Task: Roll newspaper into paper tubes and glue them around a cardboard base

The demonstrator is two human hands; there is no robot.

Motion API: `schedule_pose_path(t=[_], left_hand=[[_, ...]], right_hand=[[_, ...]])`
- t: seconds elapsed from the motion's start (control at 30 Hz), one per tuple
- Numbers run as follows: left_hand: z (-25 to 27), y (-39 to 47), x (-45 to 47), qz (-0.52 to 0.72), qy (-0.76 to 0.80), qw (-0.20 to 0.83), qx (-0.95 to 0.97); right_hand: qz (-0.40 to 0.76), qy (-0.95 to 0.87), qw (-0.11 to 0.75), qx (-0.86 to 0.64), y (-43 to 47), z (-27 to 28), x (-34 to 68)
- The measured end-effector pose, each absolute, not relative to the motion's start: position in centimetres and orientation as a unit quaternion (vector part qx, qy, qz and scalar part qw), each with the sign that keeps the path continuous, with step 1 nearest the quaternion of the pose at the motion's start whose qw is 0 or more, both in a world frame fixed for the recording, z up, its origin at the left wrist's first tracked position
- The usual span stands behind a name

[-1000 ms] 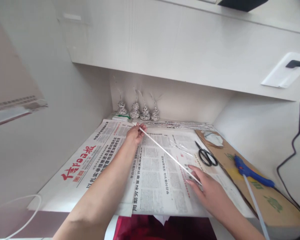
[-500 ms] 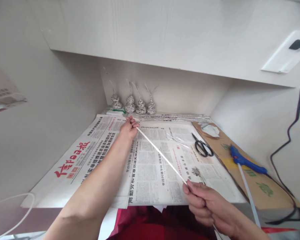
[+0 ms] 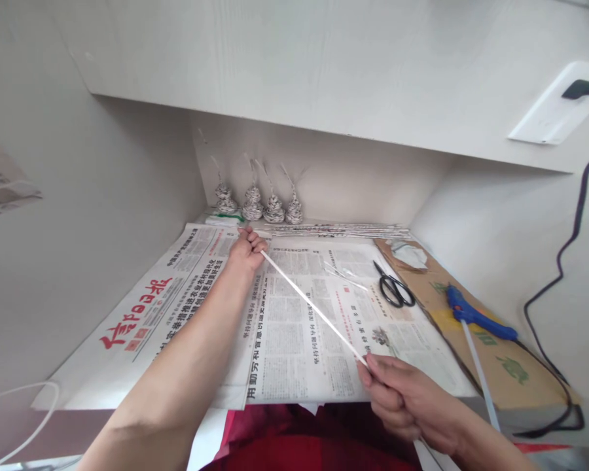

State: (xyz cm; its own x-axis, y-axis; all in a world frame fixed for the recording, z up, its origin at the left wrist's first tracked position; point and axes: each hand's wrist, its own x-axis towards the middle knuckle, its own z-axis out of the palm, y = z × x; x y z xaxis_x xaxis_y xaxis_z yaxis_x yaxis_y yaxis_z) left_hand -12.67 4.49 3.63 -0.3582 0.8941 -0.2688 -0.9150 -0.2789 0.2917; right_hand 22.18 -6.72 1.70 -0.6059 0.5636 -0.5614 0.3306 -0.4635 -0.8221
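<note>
The left hand (image 3: 248,247) is gripping the white rod (image 3: 314,307) in curled fingers at the far side, and the right hand (image 3: 397,392) is pinching it between thumb and forefinger nearer the body. The rod is slanting straight between the 2 hands, over the newspaper (image 3: 285,379). It is looking light, slim and fairly stiff, though probably creasing under a hard squeeze; light pinches at 2 well-separated spots should be serving best. The scissors (image 3: 395,291) are lying to its right.
</note>
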Motion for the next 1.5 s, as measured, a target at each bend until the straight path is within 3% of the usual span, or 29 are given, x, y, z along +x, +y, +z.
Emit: schedule_pose_path(t=[0.07,0.17,0.33,0.4,0.47,0.6,0.7,0.83,0.97,1.03,1.1,1.23,1.3,1.4,1.5], left_hand=[[3.7,4.4,-12.7,0.799,0.196,0.567,-0.024],[3.6,4.6,-12.9,0.806,0.196,0.559,-0.026],[3.1,5.0,-13.2,0.822,0.204,0.531,-0.035],[2.9,5.1,-13.3,0.823,0.205,0.529,-0.035],[3.0,5.1,-13.3,0.821,0.203,0.532,-0.033],[3.2,4.9,-13.3,0.813,0.194,0.547,-0.029],[3.5,4.7,-13.2,0.808,0.190,0.557,-0.029],[3.5,4.7,-13.3,0.809,0.191,0.555,-0.033],[3.5,4.8,-13.3,0.821,0.194,0.536,-0.039],[3.5,4.8,-13.2,0.823,0.195,0.532,-0.038],[3.5,4.7,-13.2,0.822,0.195,0.533,-0.037],[3.5,4.7,-13.2,0.815,0.186,0.548,-0.028],[3.5,4.7,-13.3,0.813,0.181,0.553,-0.024],[3.6,4.6,-13.4,0.815,0.179,0.550,-0.026],[3.6,4.6,-13.6,0.824,0.184,0.536,-0.031]], right_hand=[[0.820,-0.413,0.061,-0.393,-6.7,1.6,22.2],[0.780,-0.468,0.058,-0.411,-6.7,2.0,21.8],[0.321,-0.794,0.161,-0.491,-6.0,2.6,20.9],[0.263,-0.813,0.162,-0.493,-5.8,2.5,20.7],[0.389,-0.766,0.146,-0.490,-5.7,2.3,20.6],[0.781,-0.462,0.082,-0.413,-5.8,1.6,20.8],[0.878,-0.339,0.056,-0.333,-5.9,1.1,21.0],[0.796,-0.461,0.047,-0.391,-5.9,1.7,20.4],[0.417,-0.769,0.133,-0.465,-5.3,2.7,19.6],[0.296,-0.822,0.142,-0.465,-5.0,2.7,19.3],[0.352,-0.804,0.126,-0.462,-5.0,2.3,19.3],[0.743,-0.537,0.042,-0.396,-5.3,1.2,19.4],[0.848,-0.409,0.029,-0.335,-5.5,0.8,19.4],[0.853,-0.401,0.032,-0.333,-5.6,1.1,19.2],[0.686,-0.588,0.077,-0.421,-5.8,1.9,19.8]])
